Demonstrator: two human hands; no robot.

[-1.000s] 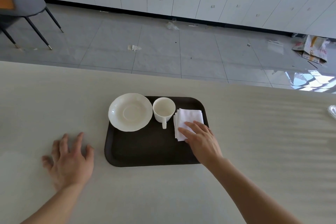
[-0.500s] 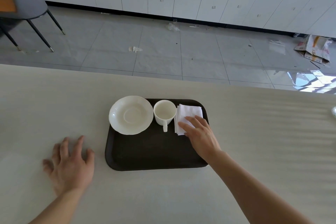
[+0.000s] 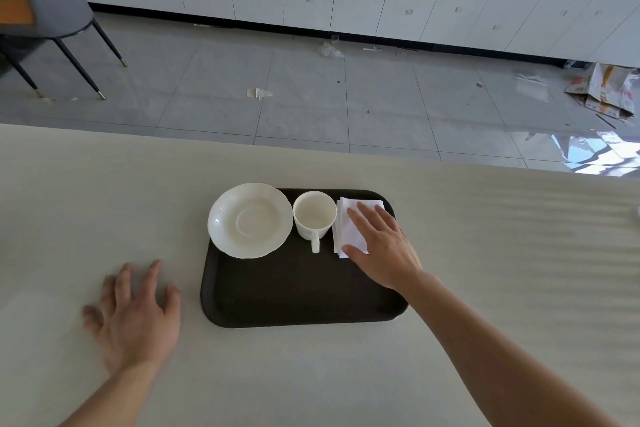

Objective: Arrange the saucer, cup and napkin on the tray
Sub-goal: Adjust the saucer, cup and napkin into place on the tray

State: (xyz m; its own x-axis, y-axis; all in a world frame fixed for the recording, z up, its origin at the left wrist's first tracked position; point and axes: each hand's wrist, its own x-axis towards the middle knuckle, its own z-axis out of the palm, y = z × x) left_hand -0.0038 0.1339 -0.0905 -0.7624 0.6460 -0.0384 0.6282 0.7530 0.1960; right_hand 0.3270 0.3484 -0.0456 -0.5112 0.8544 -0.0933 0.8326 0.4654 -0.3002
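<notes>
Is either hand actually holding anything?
No. The right hand lies flat on the napkin, pressing, not gripping. The left hand rests on the table.

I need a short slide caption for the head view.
Right hand flat on napkin beside cup and saucer on tray.

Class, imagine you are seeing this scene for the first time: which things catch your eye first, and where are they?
The dark tray stands out mid-table, with a white saucer overhanging its far-left corner, a cup beside it, and a folded napkin on the right. The right hand lies flat on the napkin; the left hand rests on the table.
</notes>
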